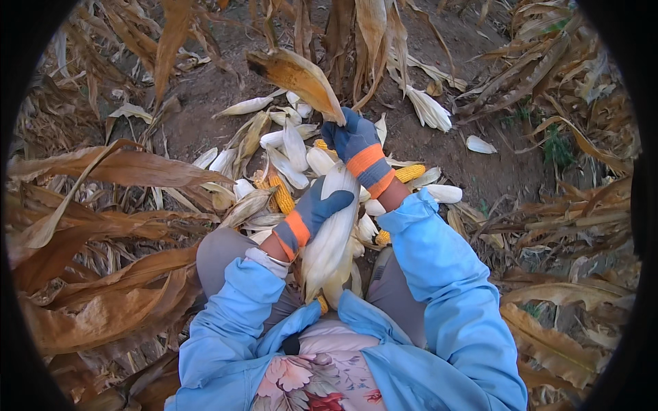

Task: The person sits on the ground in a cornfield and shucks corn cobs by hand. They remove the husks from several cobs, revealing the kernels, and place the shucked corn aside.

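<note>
My left hand (317, 211), in a grey glove with an orange band, is closed round an ear of corn in its pale husk (333, 236). Loose husk leaves hang from that ear toward my lap. Just beyond its upper end, my right hand (359, 145), gloved alike, has its fingers pinched together on the base of a dry brown-and-tan husk leaf (301, 77), which sticks up and away to the left. The gloves hide part of the ear and my right fingertips.
Bare yellow corn cobs (280, 194) and torn white husks (294, 146) lie heaped on brown soil before my knees. Another yellow cob (409, 173) is right of my right wrist. Dry corn stalks and leaves (116, 168) crowd both sides; a husk bunch (430, 109) lies far right.
</note>
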The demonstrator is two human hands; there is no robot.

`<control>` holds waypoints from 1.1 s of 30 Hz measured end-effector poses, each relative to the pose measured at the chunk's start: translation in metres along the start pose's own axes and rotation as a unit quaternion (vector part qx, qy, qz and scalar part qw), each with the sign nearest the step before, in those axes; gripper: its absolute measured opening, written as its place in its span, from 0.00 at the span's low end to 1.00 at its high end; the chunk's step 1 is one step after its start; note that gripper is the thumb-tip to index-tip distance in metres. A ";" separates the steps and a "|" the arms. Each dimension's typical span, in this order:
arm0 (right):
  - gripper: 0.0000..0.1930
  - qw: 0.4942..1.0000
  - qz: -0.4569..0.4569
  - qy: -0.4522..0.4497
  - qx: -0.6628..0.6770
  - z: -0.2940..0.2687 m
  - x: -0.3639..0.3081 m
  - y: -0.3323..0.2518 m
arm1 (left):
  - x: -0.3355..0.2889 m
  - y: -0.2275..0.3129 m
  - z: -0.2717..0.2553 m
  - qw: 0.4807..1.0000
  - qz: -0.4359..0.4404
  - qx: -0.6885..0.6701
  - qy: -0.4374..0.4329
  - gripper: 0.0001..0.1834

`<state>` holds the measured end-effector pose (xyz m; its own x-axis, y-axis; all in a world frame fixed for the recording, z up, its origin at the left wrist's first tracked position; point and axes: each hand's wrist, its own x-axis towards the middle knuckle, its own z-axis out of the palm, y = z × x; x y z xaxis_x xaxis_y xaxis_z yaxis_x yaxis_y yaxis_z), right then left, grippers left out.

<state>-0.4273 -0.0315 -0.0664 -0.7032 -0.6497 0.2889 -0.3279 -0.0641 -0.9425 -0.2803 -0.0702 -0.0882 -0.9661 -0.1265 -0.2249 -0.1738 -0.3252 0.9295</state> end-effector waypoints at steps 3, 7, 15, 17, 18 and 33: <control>0.07 0.986 0.134 0.034 0.089 -0.004 0.005 -0.017 | -0.004 0.008 0.005 0.998 -0.005 -0.063 -0.028 0.37; 0.07 0.902 0.231 0.128 0.343 -0.014 0.013 -0.032 | -0.008 0.018 0.015 0.991 -0.029 -0.123 -0.034 0.37; 0.13 0.793 0.245 0.070 0.554 -0.023 0.016 -0.015 | -0.014 -0.006 0.008 0.887 -0.175 -0.419 -0.085 0.36; 0.16 0.761 0.230 0.052 0.605 -0.023 0.017 -0.006 | -0.014 -0.005 0.011 0.881 -0.133 -0.437 -0.122 0.38; 0.16 0.726 0.223 0.051 0.649 -0.024 0.019 -0.001 | -0.016 -0.004 0.013 0.858 -0.126 -0.473 -0.154 0.38; 0.10 0.935 0.270 0.097 0.209 -0.057 0.016 -0.001 | -0.016 -0.013 0.029 0.895 -0.109 -0.431 0.028 0.38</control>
<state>-0.4739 0.0011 -0.0510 -0.8098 -0.5250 -0.2619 0.3552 -0.0834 -0.9311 -0.2685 -0.0368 -0.0881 -0.9119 -0.0105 -0.4102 -0.1222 -0.9474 0.2959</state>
